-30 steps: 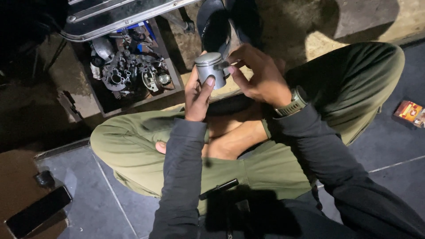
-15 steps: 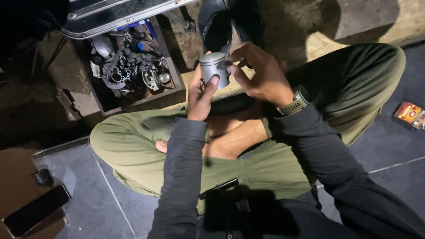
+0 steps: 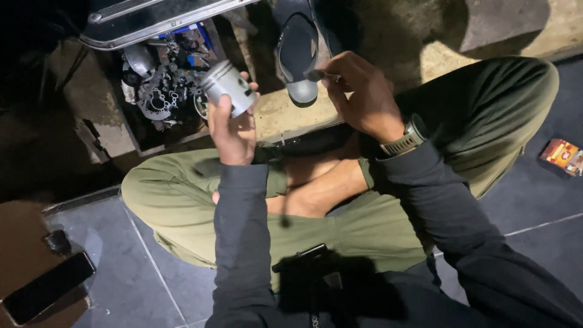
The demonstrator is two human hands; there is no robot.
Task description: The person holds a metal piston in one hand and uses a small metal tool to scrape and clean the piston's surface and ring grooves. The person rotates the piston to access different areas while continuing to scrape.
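Observation:
I sit cross-legged in olive trousers on a dark tiled floor. My left hand (image 3: pixel 234 130) grips a silvery metal piston (image 3: pixel 228 85), tilted, up in front of me. My right hand (image 3: pixel 364 97), with a watch (image 3: pixel 405 140) on the wrist, is apart from the piston to the right. It pinches a small dark metal piece (image 3: pixel 316 75) between thumb and fingers.
A box of dark metal engine parts (image 3: pixel 161 85) lies beyond my left hand, under a metal lid edge (image 3: pixel 152 21). A dark sandal (image 3: pixel 297 48) rests on the concrete step. A phone (image 3: pixel 45 294) lies at the lower left, a small colourful packet (image 3: pixel 565 155) at the right.
My hands have come apart: the left has carried the piston leftward and tilted it, while the right has drawn away to the right with the small piece.

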